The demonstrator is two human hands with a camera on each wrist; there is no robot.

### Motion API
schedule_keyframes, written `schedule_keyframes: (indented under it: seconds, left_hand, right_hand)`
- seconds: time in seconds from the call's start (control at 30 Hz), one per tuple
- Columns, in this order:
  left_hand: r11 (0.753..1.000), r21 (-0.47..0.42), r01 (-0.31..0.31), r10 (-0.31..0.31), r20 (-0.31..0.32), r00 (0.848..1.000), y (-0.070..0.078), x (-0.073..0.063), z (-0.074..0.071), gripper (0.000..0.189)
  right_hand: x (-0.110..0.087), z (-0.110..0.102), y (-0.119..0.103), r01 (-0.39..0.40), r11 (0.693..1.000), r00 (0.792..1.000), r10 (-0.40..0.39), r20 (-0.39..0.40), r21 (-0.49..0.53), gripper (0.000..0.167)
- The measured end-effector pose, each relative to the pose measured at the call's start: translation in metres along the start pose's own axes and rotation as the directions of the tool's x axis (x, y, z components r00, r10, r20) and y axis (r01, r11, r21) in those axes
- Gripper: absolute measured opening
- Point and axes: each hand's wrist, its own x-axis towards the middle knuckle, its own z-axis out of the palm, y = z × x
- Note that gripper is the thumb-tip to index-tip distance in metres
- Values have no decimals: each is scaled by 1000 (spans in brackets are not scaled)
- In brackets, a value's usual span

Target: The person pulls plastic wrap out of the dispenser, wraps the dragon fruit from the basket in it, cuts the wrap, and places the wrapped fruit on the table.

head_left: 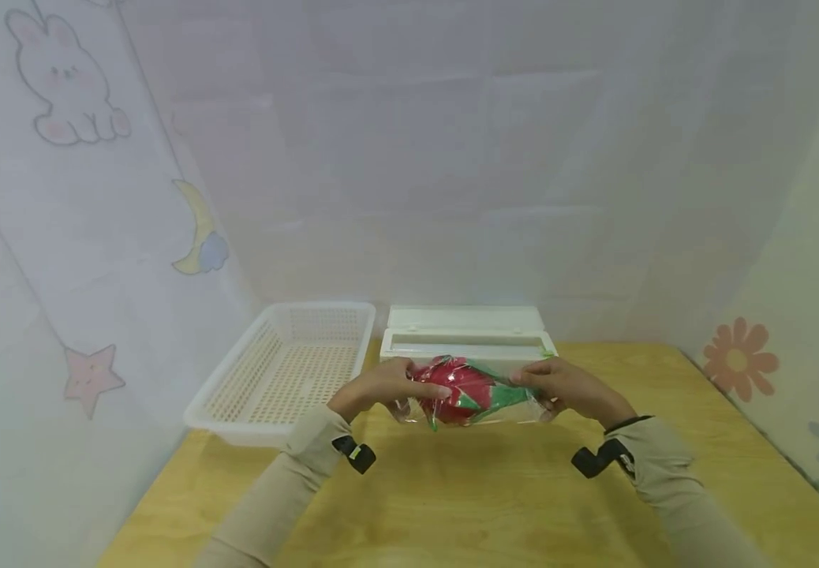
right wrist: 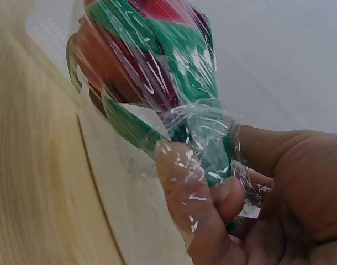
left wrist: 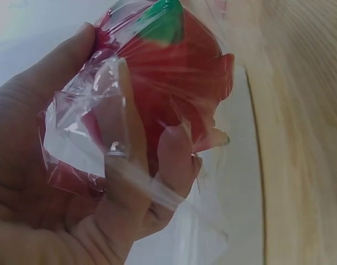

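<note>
A red and green dragon fruit (head_left: pixel 461 392) is wrapped in clear cling film (right wrist: pixel 207 124), its green tips pointing right. My left hand (head_left: pixel 383 386) grips its rounded red end, the thumb on top and the fingers curled beneath, as the left wrist view shows. At the other end my right hand (head_left: pixel 574 388) pinches the bunched film around the green tips. Both hands hold the fruit above the table, just in front of a white film dispenser box (head_left: pixel 466 344) whose lid stands raised at the back.
Left of the dispenser box, a white perforated plastic basket (head_left: pixel 278 432) stands on the wooden table (head_left: pixel 452 497). Behind the table hangs a pale cloth wall (head_left: pixel 409 158); printed side walls with a bunny and flowers flank it.
</note>
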Motion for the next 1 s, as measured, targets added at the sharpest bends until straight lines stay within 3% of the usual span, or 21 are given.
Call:
schedule_keyframes:
  seconds: [0.2, 0.37, 0.57, 0.7, 0.87, 1.0]
  left_hand:
    - [1000, -11, 1, -1, 14, 1000, -15, 8, 6, 52]
    - [999, -27, 26, -26, -17, 1000, -34, 14, 12, 43]
    - [997, -63, 38, -39, -12, 999, -46, 20, 17, 42]
    - [996, -62, 61, -62, -17, 998, -54, 28, 19, 46]
    - [996, -28, 88, -89, -44, 995, -61, 38, 19, 48]
    - [997, -3, 78, -78, -58, 995, -60, 45, 18, 47]
  right_hand:
    - [7, 5, 19, -35, 999, 999, 36, -25, 21, 34]
    - [15, 13, 34, -82, 996, 994, 85, -64, 47, 33]
    - [23, 16, 50, -94, 992, 992, 100, -72, 81, 28]
    - [26, 13, 60, -103, 985, 993, 110, -43, 141, 25]
    - [29, 6, 74, -88, 964, 996, 77, 52, 249, 18]
    - [30, 5, 81, -46, 966, 999, 38, 37, 254, 30]
